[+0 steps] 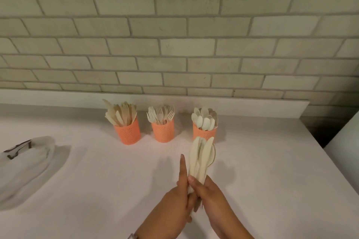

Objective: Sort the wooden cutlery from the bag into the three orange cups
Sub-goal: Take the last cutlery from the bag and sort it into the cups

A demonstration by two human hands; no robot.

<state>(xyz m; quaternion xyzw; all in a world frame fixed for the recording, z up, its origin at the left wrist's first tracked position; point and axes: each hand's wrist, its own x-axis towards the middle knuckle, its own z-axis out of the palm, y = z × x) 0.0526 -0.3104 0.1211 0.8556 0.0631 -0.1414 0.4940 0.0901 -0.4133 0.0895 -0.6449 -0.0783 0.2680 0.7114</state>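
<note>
Three orange perforated cups stand in a row near the wall. The left cup (128, 134) holds wooden knives, the middle cup (163, 132) holds forks, and the right cup (202, 133) holds spoons. In front of the right cup, both hands hold one upright bundle of wooden cutlery (202, 156) made of knives and at least one spoon. My right hand (211, 198) grips the bundle's handles. My left hand (174, 202) curls around the lower handles with its index finger stretched up along the bundle's left side.
A crumpled translucent plastic bag (25, 163) lies on the white counter (97, 190) at the left. A grey brick wall rises behind the cups. The counter's right edge (334, 169) drops off beside a white surface.
</note>
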